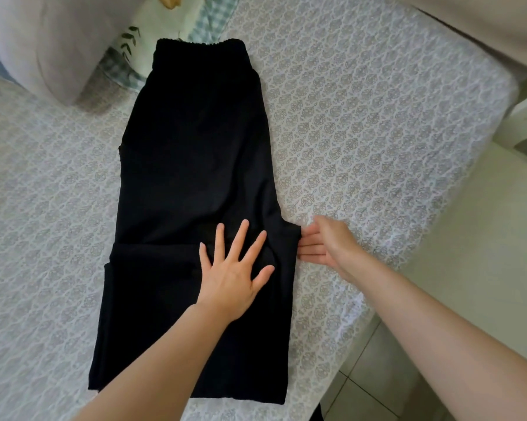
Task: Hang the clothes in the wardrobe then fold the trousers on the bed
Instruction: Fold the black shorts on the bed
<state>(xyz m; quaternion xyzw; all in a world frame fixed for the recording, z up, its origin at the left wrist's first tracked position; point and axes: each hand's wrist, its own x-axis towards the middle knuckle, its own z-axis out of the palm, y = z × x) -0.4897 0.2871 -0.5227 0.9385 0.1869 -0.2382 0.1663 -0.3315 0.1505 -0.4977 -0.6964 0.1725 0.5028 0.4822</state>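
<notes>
The left hand (234,270) presses flat, fingers spread, on the black trousers (195,147); the right hand (326,243), fingers straight, touches their edge just beside it. The trousers stretch away from both hands on the bed (392,132), waistband farthest. Patterned cover spreads either side; the bed's edge runs near the right hand, on its right.

Left hand (234,268) lies flat, fingers (243,237) spread; right hand (326,244) reaches sideways, fingers straight

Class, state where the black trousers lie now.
Head view: the black trousers lie on the bed, waistband near the pillow, left hand pressing them, right hand at their right edge.
</notes>
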